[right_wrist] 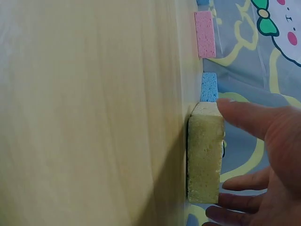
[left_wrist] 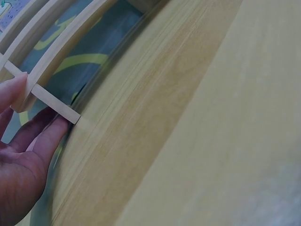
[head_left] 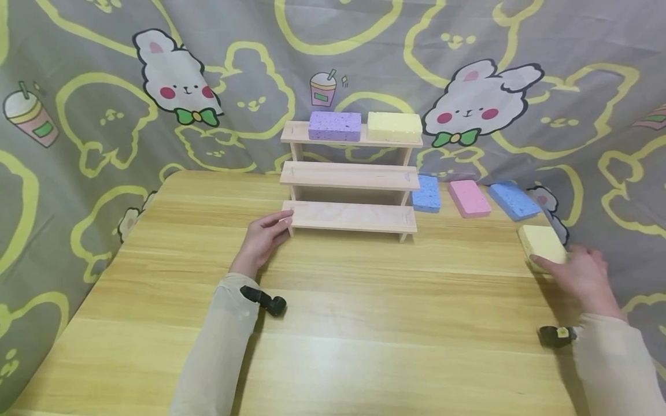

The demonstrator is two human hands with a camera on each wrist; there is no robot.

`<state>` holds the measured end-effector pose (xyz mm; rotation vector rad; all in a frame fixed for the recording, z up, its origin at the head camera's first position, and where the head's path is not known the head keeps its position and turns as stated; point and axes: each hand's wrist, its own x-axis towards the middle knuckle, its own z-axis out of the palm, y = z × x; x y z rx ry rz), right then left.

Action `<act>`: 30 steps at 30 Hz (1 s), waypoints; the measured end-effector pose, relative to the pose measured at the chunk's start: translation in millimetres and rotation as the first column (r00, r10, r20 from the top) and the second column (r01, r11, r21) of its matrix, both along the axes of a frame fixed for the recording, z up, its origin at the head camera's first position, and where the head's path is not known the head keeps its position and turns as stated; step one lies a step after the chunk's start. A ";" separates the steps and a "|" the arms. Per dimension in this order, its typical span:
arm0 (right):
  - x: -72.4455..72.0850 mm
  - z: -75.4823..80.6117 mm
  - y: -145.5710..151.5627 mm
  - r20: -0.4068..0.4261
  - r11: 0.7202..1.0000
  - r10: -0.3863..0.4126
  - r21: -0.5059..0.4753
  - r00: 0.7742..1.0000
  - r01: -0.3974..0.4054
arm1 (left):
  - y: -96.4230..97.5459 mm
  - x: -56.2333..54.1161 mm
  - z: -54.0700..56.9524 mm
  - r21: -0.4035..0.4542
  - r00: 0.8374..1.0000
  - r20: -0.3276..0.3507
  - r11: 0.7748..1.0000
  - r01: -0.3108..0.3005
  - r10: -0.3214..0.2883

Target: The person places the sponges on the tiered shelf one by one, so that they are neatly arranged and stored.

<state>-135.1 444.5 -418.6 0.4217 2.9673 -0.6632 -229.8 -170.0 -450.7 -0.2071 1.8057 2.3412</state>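
Observation:
My left hand point(head_left: 262, 240) holds the left end of a three-tier wooden display rack point(head_left: 348, 218) at its lowest tier. In the left wrist view the thumb lies against the shelf end point(left_wrist: 29, 84), and the other fingers reach behind the leg point(left_wrist: 55, 104). Far to the right, my right hand point(head_left: 580, 276) grips a yellow sponge point(head_left: 543, 245) near the table's right edge. Seen from the right wrist, the thumb is at one end of that sponge point(right_wrist: 205, 155) and the fingers are at the other.
On the rack's top tier sit a purple sponge point(head_left: 335, 126) and another yellow sponge point(head_left: 393, 127). Along the back of the table point(head_left: 333, 346) lie a blue sponge point(head_left: 426, 194), a pink sponge point(head_left: 469, 199) and a second blue sponge point(head_left: 514, 200). A patterned grey curtain point(head_left: 250, 75) hangs behind.

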 end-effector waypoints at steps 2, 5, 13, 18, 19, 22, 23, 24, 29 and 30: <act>-0.2 -0.6 0.4 0.002 1.000 0.006 0.016 1.000 -0.006 | -0.1 0.4 -0.4 0.005 1.000 -0.001 1.000 -0.005 0.005; 0.1 -1.6 1.8 0.001 0.999 0.020 0.037 1.000 -0.020 | -0.2 1.0 -0.8 0.006 1.000 -0.001 1.000 -0.011 0.011; 2.7 -3.8 2.3 -0.015 0.998 0.052 0.036 0.999 -0.051 | -0.5 0.9 -0.5 0.008 1.000 -0.007 1.000 0.000 0.000; 5.2 -2.1 2.1 -0.056 0.999 0.030 -0.022 0.998 -0.031 | 0.0 0.6 0.7 0.008 1.000 0.001 1.000 0.006 -0.006; 5.4 -1.0 2.0 -0.064 0.999 0.031 -0.027 0.997 -0.033 | 0.0 0.6 0.7 0.006 1.000 0.002 1.000 0.007 -0.007; 5.5 1.8 1.2 -0.089 0.999 0.043 -0.021 0.995 -0.045 | -0.1 0.4 -0.1 0.004 1.000 0.004 1.000 -0.004 0.004; 5.4 3.0 -0.1 -0.090 0.999 0.045 -0.022 0.995 -0.047 | -0.4 0.4 -0.3 0.005 1.000 0.002 1.000 -0.004 0.004; 5.2 3.9 -1.2 -0.089 0.999 0.048 -0.021 0.995 -0.050 | -0.6 0.4 -0.4 0.006 1.000 0.003 1.000 -0.006 0.006; 4.2 7.2 -7.6 -0.109 0.998 0.058 -0.018 0.992 -0.060 | -0.9 0.8 -0.3 0.014 1.000 -0.002 1.000 -0.004 0.004; 4.0 7.9 -9.0 -0.118 0.998 0.060 -0.019 0.991 -0.062 | -1.0 1.0 -0.2 0.013 1.000 -0.001 1.000 -0.005 0.005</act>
